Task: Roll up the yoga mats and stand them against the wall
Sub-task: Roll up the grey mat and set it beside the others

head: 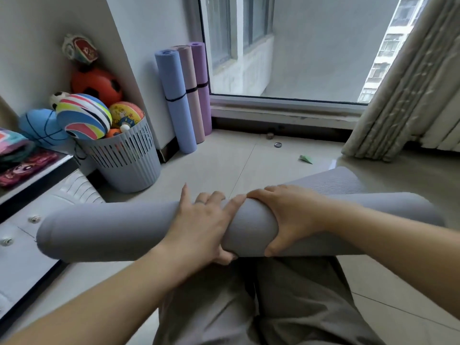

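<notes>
— Where is the mat now?

— The grey mat [112, 235] lies across the person's lap, with its long axis running from 9 o'clock to 3 o'clock. It is almost fully rolled. A loose tail [326, 181] is not yet wound in and spreads over the floor [249, 160] toward 1 o'clock.

— And the hands?

— They sit side by side at the middle of the roll, touching. The left hand [202, 220] has its fingers [216, 196] draped over the top and its thumb tucked under the near side. The right hand [286, 220] clasps the roll the same way. The left end juts well past the left hand toward 9 o'clock.

— What is the mat like?

— Soft matte foam, finely ribbed on the tail. The roll is a fat cylinder that looks stepped at the middle, with the right half thicker. I'd judge it springy and likely to loosen if the grip slackens.

— Where must it go?

— Toward 11 o'clock. A blue mat [174, 95], a pink mat [190, 90] and a purple mat [202, 78] stand upright there against the wall [139, 33]. They touch one another, and each is cinched by a dark band. So the roll has to turn from crosswise to upright. A slatted plastic basket [124, 160] of balls stands at 10 o'clock, near that path.
</notes>
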